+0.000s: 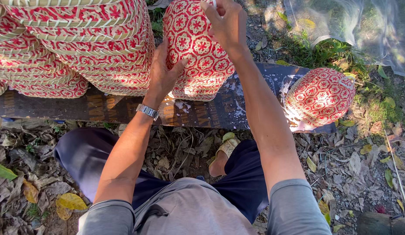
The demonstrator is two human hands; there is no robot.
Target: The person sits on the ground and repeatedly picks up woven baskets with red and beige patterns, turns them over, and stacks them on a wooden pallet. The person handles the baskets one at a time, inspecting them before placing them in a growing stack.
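The left hand (161,74) presses flat against the red woven basket (194,48) standing on the dark plank (124,109). The right hand (226,24) pinches something white at its top. A steady brace should keep it from tipping.

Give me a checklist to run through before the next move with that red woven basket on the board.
1. Left hand flat against the side of the basket: ok.
2. Right hand on the basket's top: ok; what its fingers pinch is cut off by the frame edge: cannot tell.
3. Basket resting on the dark board: ok.
4. Stack of baskets close at the left, touching or apart: cannot tell.
5. Single basket at the board's right end, apart from the hands: ok.
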